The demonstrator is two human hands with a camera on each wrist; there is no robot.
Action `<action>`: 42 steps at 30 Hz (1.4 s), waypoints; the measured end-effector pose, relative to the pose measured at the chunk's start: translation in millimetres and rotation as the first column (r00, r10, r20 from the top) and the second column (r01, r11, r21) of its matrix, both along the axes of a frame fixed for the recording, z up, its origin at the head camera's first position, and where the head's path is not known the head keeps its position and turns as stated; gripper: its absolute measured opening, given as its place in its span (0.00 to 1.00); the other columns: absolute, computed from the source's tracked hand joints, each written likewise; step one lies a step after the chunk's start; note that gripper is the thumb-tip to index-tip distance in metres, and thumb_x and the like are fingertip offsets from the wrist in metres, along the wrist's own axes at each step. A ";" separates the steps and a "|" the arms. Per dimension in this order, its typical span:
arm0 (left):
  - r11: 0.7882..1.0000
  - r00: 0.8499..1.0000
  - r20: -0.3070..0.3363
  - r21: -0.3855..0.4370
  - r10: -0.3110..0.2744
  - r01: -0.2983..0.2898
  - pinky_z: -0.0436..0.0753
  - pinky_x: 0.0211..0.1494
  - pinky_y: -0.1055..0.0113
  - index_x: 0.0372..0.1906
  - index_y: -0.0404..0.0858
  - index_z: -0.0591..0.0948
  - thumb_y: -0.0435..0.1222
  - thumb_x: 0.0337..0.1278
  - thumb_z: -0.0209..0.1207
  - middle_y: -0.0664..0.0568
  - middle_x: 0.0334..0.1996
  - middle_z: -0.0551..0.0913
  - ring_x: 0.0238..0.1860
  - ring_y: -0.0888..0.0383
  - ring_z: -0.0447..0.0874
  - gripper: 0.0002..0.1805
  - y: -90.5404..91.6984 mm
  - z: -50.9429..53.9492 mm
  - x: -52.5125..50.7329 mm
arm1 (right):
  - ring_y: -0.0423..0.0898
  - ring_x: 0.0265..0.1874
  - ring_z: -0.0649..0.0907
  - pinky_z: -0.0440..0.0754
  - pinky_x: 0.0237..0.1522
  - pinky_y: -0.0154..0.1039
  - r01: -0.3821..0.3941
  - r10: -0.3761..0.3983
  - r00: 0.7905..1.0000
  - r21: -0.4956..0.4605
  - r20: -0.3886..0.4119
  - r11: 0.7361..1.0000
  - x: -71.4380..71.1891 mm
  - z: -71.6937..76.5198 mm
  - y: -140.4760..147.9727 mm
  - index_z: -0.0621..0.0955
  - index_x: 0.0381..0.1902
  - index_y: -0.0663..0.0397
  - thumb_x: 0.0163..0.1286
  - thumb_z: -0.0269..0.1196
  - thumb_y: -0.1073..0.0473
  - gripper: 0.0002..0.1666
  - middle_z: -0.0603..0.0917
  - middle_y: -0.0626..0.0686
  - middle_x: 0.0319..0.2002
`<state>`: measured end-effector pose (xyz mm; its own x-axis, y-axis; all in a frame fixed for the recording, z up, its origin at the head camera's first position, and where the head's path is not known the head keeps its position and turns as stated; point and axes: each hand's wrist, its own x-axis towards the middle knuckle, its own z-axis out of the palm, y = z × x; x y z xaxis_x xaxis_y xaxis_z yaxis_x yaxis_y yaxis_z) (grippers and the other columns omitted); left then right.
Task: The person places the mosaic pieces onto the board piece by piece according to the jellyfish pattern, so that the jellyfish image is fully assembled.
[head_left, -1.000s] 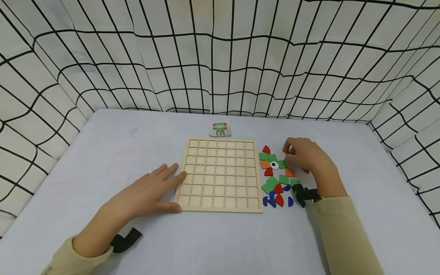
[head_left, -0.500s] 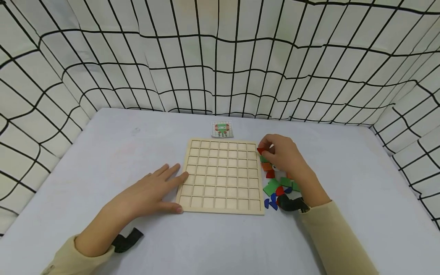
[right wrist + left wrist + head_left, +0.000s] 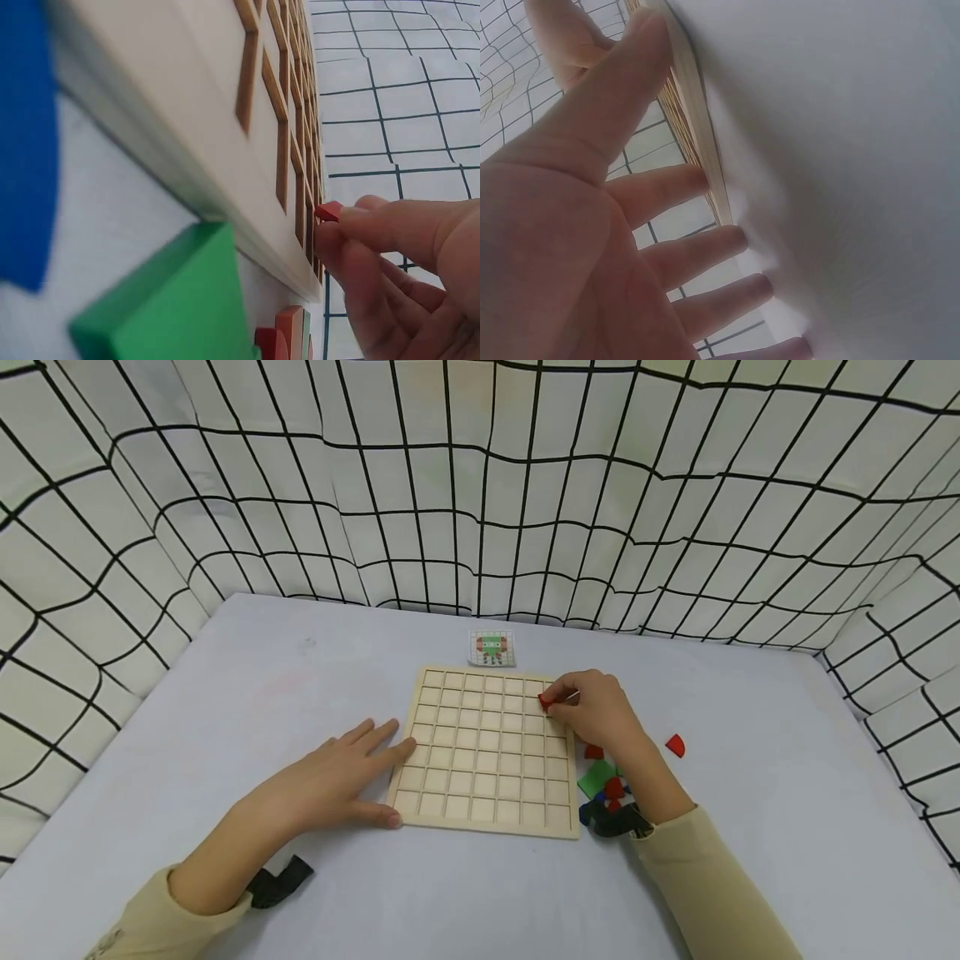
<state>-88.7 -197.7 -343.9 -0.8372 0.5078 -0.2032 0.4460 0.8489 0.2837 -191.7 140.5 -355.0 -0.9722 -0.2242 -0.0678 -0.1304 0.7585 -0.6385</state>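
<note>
The left hand (image 3: 330, 787), fingers straight and spread, touches the left edge of a wooden board (image 3: 487, 760). A picture card (image 3: 492, 647) lies just beyond it. Over the board's far right squares, a red piece (image 3: 545, 702) is pinched by the right hand (image 3: 600, 712). A green block (image 3: 596, 778) lies beside the board; a red wedge (image 3: 676, 745) farther right on the table (image 3: 465, 897).

No words, brands or numbers can be read in any of the three views. On the small card (image 3: 482, 661) beyond the grid board (image 3: 484, 785), a printed figure (image 3: 492, 646) in green and red is shown over fine lines, its lowest dark details too small to be made out. On the left sleeve (image 3: 168, 917), a small mark (image 3: 110, 941) is likewise too indistinct to be read.
</note>
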 end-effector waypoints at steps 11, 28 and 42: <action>1.000 1.000 -0.007 0.020 -0.004 0.005 0.63 0.63 0.27 0.76 0.44 0.65 0.65 0.51 0.63 0.38 0.77 0.57 0.75 0.30 0.53 0.51 -4.7 -1.9 3.1 | 0.46 0.39 0.79 0.79 0.40 0.41 -0.198 0.207 0.978 0.179 -0.030 0.964 6.4 -4.1 -2.6 0.88 0.51 0.45 0.67 0.63 0.63 0.17 0.84 0.49 0.48; 1.000 0.999 -0.025 -0.003 -0.022 0.022 0.63 0.62 0.26 0.76 0.44 0.65 0.64 0.50 0.64 0.37 0.76 0.57 0.75 0.30 0.53 0.51 -4.4 -3.3 -3.2 | 0.46 0.38 0.79 0.79 0.39 0.42 -0.224 0.236 0.971 0.200 -0.034 0.954 5.5 10.4 14.9 0.84 0.57 0.43 0.67 0.57 0.62 0.22 0.81 0.49 0.48; 1.000 1.000 -0.021 0.006 0.014 -0.014 0.62 0.63 0.26 0.76 0.45 0.65 0.66 0.49 0.63 0.36 0.76 0.57 0.75 0.29 0.52 0.52 -14.0 -3.5 0.0 | 0.51 0.44 0.80 0.83 0.43 0.45 -0.179 0.190 0.981 0.220 -0.032 0.959 -11.4 20.2 44.2 0.84 0.57 0.48 0.72 0.60 0.59 0.17 0.86 0.51 0.45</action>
<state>-88.8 -211.7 -347.5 -0.8484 0.4969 -0.1824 0.4399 0.8536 0.2790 -203.1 184.6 -334.9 -0.9188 -0.3857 -0.0843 -0.3098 0.8367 -0.4516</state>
